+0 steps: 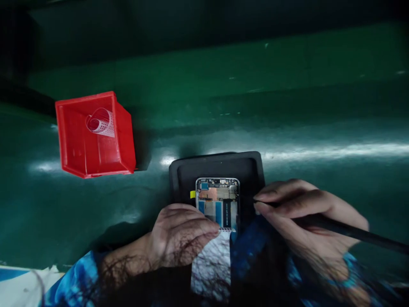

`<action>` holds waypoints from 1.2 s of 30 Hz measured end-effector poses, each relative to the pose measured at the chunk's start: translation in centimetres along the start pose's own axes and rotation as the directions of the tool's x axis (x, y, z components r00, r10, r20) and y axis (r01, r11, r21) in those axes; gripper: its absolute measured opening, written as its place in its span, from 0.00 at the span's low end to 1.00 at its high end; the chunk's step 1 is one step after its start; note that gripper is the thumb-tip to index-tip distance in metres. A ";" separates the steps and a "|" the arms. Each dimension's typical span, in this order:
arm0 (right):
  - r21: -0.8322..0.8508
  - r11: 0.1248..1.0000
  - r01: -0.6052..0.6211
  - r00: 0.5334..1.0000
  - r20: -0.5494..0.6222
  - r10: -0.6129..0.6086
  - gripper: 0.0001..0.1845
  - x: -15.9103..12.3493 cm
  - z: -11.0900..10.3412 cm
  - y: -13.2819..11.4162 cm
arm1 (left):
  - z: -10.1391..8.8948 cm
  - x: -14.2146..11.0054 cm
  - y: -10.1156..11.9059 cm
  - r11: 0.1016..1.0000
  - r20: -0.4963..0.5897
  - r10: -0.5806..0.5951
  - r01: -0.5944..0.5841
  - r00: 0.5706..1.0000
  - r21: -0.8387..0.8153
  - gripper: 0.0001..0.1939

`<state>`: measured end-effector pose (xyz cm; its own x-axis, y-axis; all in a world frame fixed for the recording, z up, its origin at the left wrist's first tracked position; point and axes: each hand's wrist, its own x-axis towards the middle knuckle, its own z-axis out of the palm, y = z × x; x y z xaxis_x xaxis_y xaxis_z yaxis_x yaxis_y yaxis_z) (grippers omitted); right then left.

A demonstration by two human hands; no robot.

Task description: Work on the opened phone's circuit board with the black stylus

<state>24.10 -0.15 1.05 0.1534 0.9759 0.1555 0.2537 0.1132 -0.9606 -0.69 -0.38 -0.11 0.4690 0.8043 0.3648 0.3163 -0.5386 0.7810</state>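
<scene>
An opened phone [212,194], its circuit board, copper patch and blue strips bare, lies on a black tray [217,164]. My left hand [185,232] covers its lower left, fingers pressed together. Their tips meet the dotted edge of a white strip [212,266], which hangs over the phone's lower end toward me. My left thumb is hidden. To the right of the phone, my right hand [306,209] pinches a slim black tool [361,232], whose exact kind is unclear. Its thin front end points at the phone's right edge; whether it touches is too dark to see.
A red bin [126,136] stands at the left on the green work surface [191,98], with a curled white dotted strip [104,123] inside. A small yellow tab [192,194] sticks out at the phone's left edge. White sheets [28,283] lie at the lower left.
</scene>
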 end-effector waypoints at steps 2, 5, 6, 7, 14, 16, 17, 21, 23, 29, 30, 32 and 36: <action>-0.004 1.000 0.026 0.999 0.029 -0.025 0.13 0.2 0.3 0.0 | 0.0 0.0 0.0 1.000 0.022 -0.011 0.011 1.000 -0.008 0.06; -0.010 1.000 0.013 1.000 0.027 -0.012 0.13 0.2 0.6 0.1 | 0.1 -0.1 -0.1 1.000 0.042 -0.015 0.015 0.999 0.009 0.07; -0.013 1.000 0.002 1.000 0.026 -0.002 0.13 0.1 0.6 0.1 | 0.2 -0.2 -0.2 1.000 0.044 -0.020 0.019 0.999 0.018 0.07; -0.020 1.000 0.003 1.000 0.028 -0.002 0.13 0.0 0.6 0.1 | 0.2 -0.3 -0.2 1.000 0.039 -0.019 0.018 0.999 0.022 0.07; -0.149 0.988 0.042 0.997 0.065 -0.033 0.14 -0.4 0.2 -0.5 | 0.2 -0.6 -0.3 1.000 0.061 -0.005 0.005 0.998 -0.001 0.08; -0.178 0.983 0.046 0.997 0.064 -0.035 0.14 -0.3 0.2 -0.6 | 0.2 -0.6 -0.4 1.000 0.060 0.007 -0.007 0.998 0.000 0.07; -0.183 0.981 0.064 0.997 0.061 -0.053 0.14 -0.2 0.3 -0.6 | 0.2 -0.7 -0.4 1.000 0.057 0.013 -0.014 0.998 0.008 0.07; -0.183 0.979 0.089 0.996 0.046 -0.081 0.14 -0.3 0.3 -0.3 | 0.1 -0.9 -0.5 0.999 0.070 -0.031 0.030 0.997 0.018 0.05; -0.183 0.980 0.082 0.996 0.048 -0.075 0.13 -0.4 0.3 -0.2 | 0.0 -1.0 -0.5 0.999 0.083 -0.036 0.035 0.996 0.020 0.05; -0.162 0.986 0.023 1.000 0.001 -0.023 0.13 -0.4 0.6 -0.2 | -0.1 -0.9 -0.3 0.999 0.064 -0.048 0.049 0.997 -0.019 0.05; -0.166 0.986 0.021 1.000 -0.014 -0.024 0.13 -0.4 0.7 -0.2 | -0.1 -0.9 -0.3 0.998 0.065 -0.051 0.053 0.997 -0.032 0.04; -0.179 0.984 0.017 1.000 -0.021 -0.021 0.13 -0.4 0.9 -0.2 | -0.1 -1.0 -0.3 0.997 0.073 -0.060 0.063 0.996 -0.049 0.04; -0.188 0.982 -0.018 0.999 -0.039 0.011 0.12 -0.3 1.3 -0.3 | 0.0 -1.3 -0.4 0.998 0.089 -0.045 0.048 0.995 -0.033 0.06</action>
<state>22.78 -0.23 0.99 0.1936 0.9689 0.1539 0.4263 0.0582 -0.9027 -1.42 -1.22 -0.86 0.5263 0.8019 0.2828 0.3109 -0.4910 0.8138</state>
